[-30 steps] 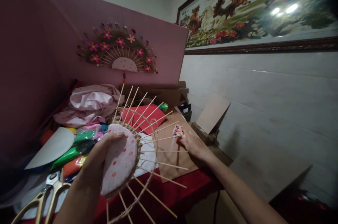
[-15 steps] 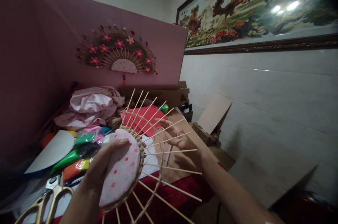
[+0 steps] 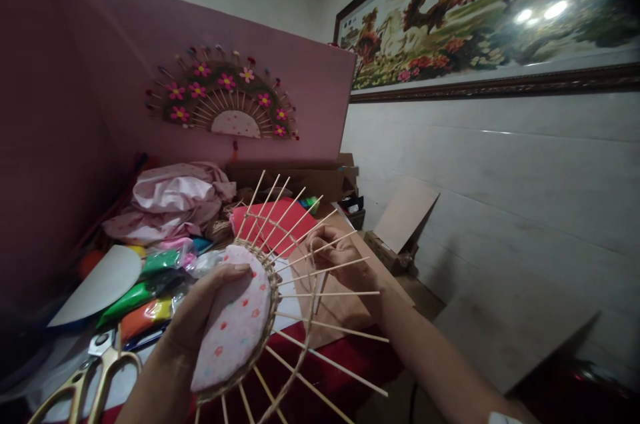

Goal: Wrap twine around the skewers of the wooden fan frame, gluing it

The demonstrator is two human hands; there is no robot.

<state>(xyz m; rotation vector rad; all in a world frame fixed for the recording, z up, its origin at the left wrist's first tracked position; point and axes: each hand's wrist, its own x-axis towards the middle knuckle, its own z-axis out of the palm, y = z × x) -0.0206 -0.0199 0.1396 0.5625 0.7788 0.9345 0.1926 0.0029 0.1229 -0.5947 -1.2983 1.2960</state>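
Observation:
My left hand (image 3: 197, 317) is closed round a half-made fan frame (image 3: 240, 324), thumb on its pink spotted fabric pad, which is rimmed with woven twine. Thin wooden skewers (image 3: 325, 294) radiate from the pad. My right hand (image 3: 343, 257) is behind the skewers at their upper right, fingers pinched on a strand of twine (image 3: 313, 291) that arcs across the skewers. A finished fan (image 3: 225, 101) with pink flowers hangs on the pink board behind.
Gold-handled scissors (image 3: 87, 377) lie at lower left beside coloured packets (image 3: 145, 291). Pink cloth (image 3: 175, 197), red paper (image 3: 280, 221) and brown cardboard (image 3: 345, 304) cover the red table. A tiled wall and framed picture (image 3: 490, 17) stand on the right.
My right hand left the small flowered piece on the cardboard and came up behind the skewers to pinch the twine. The frame in my left hand shifted slightly right.

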